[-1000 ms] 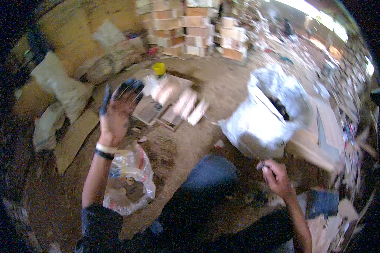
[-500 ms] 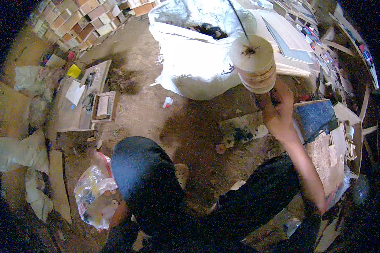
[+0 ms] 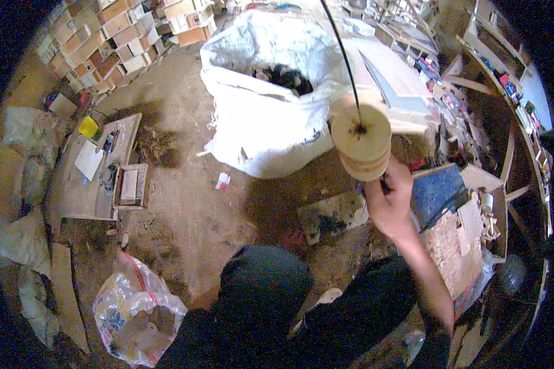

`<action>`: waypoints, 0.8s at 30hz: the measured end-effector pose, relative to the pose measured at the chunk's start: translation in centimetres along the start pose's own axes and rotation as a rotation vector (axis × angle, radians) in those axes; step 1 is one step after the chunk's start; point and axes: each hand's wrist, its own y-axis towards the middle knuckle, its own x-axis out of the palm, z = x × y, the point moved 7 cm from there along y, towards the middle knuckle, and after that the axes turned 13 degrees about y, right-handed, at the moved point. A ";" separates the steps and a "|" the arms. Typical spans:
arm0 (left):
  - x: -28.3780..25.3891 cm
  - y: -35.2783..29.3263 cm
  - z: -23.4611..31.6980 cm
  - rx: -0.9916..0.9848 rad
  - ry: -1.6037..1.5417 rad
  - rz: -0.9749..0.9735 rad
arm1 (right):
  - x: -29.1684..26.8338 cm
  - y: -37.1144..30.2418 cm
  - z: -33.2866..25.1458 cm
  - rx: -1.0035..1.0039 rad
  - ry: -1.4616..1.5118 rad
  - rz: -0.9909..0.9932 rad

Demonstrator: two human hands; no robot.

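Note:
My right hand (image 3: 391,200) is closed at the underside of a stack of round pale wooden discs (image 3: 361,132), holding it up in front of me. A thin dark rod or wire (image 3: 345,52) comes out of the top disc's dark, ragged centre and runs up out of the picture. My fingers are partly hidden by the stack. Of my left arm only a sliver of skin (image 3: 205,297) shows beside my dark-clad knee; the hand's fingers are hidden. Left of that knee lies a clear plastic bag (image 3: 120,307) with round wooden pieces inside.
A big white woven sack (image 3: 258,132) stands open ahead, dark stuff inside. A low wooden table (image 3: 68,200) with a small tray is at left. Wooden boxes (image 3: 120,27) are stacked behind. Boards and a blue panel (image 3: 437,194) lie at right.
The view has tilted, so the surroundings sit lower in the picture. My right hand and the disc stack are lower, the stack tipped more toward me. My left knee appears further right.

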 end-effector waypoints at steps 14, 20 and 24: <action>-23.0 -9.1 16.0 0.465 -1.137 0.505 | 6.8 -0.6 0.6 0.067 0.097 -0.416; -35.0 -18.5 22.0 0.944 -1.420 0.457 | 11.0 -0.9 1.3 0.111 0.157 -0.611; -36.1 -23.1 24.7 1.100 -1.406 0.439 | 12.4 -0.6 -0.7 -0.124 0.217 -0.613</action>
